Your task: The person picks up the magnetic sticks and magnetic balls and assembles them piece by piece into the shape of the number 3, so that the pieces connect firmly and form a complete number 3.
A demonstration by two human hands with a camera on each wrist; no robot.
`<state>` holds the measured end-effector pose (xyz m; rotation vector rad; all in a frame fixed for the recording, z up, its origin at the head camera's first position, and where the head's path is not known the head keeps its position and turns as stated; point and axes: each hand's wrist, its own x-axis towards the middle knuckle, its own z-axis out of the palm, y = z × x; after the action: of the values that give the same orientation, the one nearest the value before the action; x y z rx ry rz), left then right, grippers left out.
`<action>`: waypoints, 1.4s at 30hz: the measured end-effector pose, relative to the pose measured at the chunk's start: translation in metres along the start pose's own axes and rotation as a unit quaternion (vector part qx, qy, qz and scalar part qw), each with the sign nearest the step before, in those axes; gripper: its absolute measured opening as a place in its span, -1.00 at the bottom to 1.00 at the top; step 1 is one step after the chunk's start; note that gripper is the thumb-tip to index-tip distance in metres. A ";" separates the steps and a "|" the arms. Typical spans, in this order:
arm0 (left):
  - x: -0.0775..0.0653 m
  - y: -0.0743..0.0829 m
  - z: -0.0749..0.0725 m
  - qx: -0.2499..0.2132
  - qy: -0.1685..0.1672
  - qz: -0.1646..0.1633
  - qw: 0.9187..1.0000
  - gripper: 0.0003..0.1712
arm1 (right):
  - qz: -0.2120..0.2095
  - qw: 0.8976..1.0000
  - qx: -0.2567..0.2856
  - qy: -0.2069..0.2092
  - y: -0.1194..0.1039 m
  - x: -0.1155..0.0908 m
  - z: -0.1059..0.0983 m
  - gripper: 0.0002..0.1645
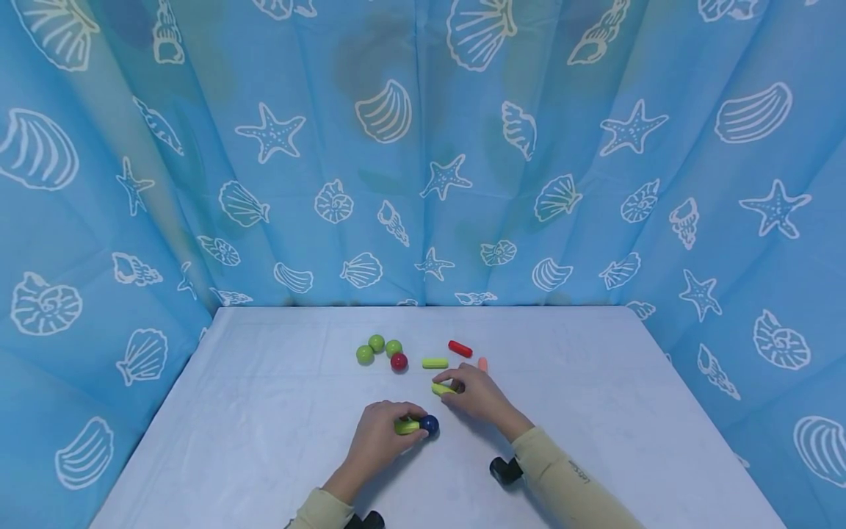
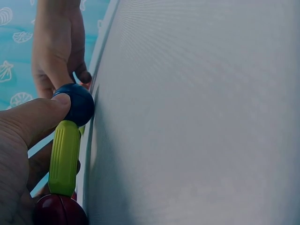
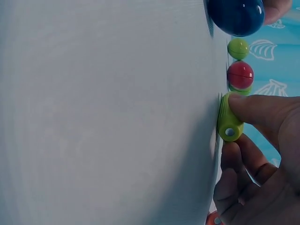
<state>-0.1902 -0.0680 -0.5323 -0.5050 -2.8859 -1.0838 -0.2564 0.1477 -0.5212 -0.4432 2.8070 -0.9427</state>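
My left hand (image 1: 377, 437) holds a joined piece low over the white tabletop. A dark blue ball (image 1: 430, 425) forms one end, a ribbed green rod (image 2: 64, 157) the middle, and a dark red ball (image 2: 60, 211) the other end, seen in the left wrist view. The thumb presses the blue ball. Ahead and to the right, my right hand (image 1: 481, 397) pinches a loose green rod (image 3: 229, 117) at the table surface. A small metallic disc shows in that rod's end in the right wrist view. A gap separates this rod from the blue ball.
Beyond the hands, several green balls (image 1: 376, 343) cluster beside a red ball (image 1: 399, 361). To their right lie another green rod (image 1: 435, 363), a red rod (image 1: 460, 349) and an orange rod (image 1: 483, 364), partly hidden by the right hand. A blue shell-patterned curtain (image 1: 423, 184) surrounds the table.
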 end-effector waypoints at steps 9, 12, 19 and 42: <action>0.000 0.000 -0.001 -0.002 0.002 0.000 1.000 -0.72 | 0.006 1.000 0.003 -0.028 -0.005 -0.005 0.004 -0.62; 0.000 0.000 0.000 -0.001 0.004 0.001 1.000 -0.72 | 0.004 0.999 -0.003 -0.033 -0.008 -0.008 0.005 -0.61; -0.001 -0.001 0.000 0.001 0.010 0.003 1.000 -0.72 | 0.002 0.999 -0.009 -0.034 -0.011 -0.010 0.006 -0.62; 0.000 -0.002 0.001 0.003 0.012 0.018 1.000 -0.71 | 0.055 0.987 0.151 -0.018 -0.015 -0.007 0.015 -0.62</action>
<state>-0.1906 -0.0690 -0.5341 -0.5368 -2.8469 -1.0690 -0.2424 0.1298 -0.5238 -0.2585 2.5642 -1.2909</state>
